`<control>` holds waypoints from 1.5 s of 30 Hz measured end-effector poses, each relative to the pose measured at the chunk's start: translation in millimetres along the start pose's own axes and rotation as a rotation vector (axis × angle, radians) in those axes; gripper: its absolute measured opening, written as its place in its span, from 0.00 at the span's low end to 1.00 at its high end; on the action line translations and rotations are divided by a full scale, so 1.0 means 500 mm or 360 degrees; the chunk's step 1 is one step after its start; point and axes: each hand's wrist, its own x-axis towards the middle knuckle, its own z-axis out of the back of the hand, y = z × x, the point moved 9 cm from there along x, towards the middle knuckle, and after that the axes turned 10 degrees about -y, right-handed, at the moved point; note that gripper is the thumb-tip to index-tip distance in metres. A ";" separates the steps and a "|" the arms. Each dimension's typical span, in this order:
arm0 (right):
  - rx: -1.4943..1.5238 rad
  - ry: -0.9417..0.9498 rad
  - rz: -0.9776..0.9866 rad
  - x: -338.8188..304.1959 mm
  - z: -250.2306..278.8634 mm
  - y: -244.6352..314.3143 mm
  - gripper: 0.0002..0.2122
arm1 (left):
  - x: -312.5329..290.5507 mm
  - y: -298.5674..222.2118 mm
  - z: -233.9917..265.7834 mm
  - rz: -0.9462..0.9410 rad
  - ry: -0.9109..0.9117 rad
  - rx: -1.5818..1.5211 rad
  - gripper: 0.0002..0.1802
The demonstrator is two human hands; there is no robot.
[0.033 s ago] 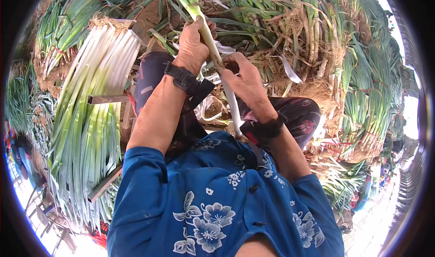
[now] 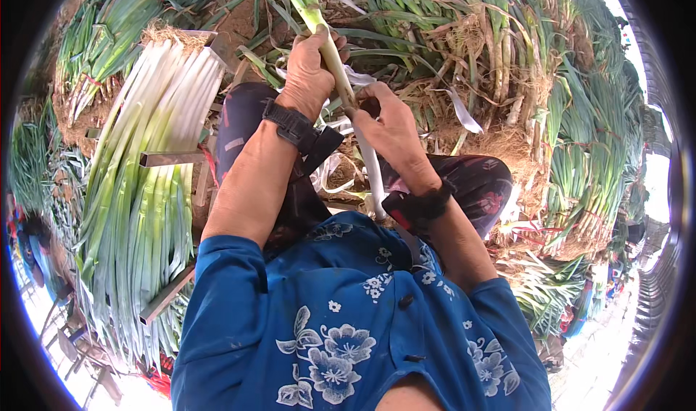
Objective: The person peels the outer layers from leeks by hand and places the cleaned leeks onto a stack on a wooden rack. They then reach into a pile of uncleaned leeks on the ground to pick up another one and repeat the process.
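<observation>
- At centre, one leek (image 2: 338, 70) slants from far left to near right.
- Left hand (image 2: 310, 67) grips it farther off — right hand (image 2: 391, 126), closer to its near end, pinches the stalk.

A long, slender leek-like stalk (image 2: 338, 70), with a smooth white shaft and green leaves, is held at two places along its length. It slants from its leafy end, cut by the upper edge, down rightward to its pale lower end; its middle stretch looks tan-tinged.
</observation>
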 end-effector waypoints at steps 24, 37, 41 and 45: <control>-0.0139 -0.0090 0.0235 0.003 -0.016 -0.010 0.07 | -0.030 -0.011 -0.024 -0.0260 0.0178 0.0139 0.18; 0.2298 -0.0303 -0.0729 0.002 0.073 -0.141 0.03 | 0.047 -0.079 0.011 -0.0260 0.0055 -0.0213 0.21; 0.2312 -0.0327 -0.0631 0.009 0.128 -0.138 0.03 | 0.062 -0.098 0.030 -0.0249 -0.0013 -0.0317 0.22; 0.2276 -0.0553 -0.0704 -0.005 0.186 -0.167 0.04 | 0.060 -0.117 0.034 -0.0268 0.0043 -0.0319 0.23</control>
